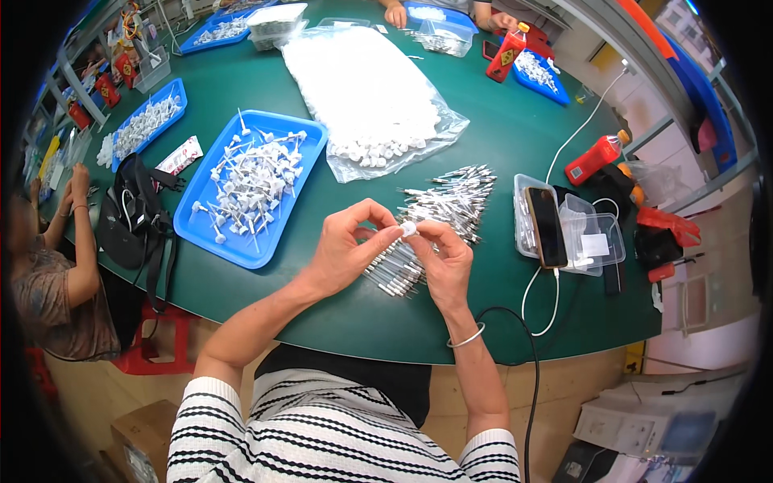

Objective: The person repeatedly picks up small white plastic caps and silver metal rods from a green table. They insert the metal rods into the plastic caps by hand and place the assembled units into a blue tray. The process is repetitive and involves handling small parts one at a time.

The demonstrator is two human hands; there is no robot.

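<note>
My left hand (pixel 350 245) and my right hand (pixel 448 262) meet above the near middle of the table. Both are closed in a pinch on one small white plastic cap (pixel 409 229), its far details too small to make out. Just beneath and beyond them lies a pile of thin metal-and-white rods (pixel 455 201), with a neater row of rods (pixel 390 274) at its near end. To the left, a blue tray (pixel 183 229) holds many white-headed pieces with thin stems (pixel 256 181). Beyond my hands rests a large clear bag of white caps (pixel 362 88).
At right, a phone (pixel 547 229) leans on clear plastic boxes (pixel 592 241), with a white cable (pixel 525 302) trailing. A red bottle (pixel 594 159) lies behind it. A black backpack (pixel 129 213) sits left, near a seated person (pixel 60 282). Another person's hand (pixel 395 14) is across the green table (pixel 322 326).
</note>
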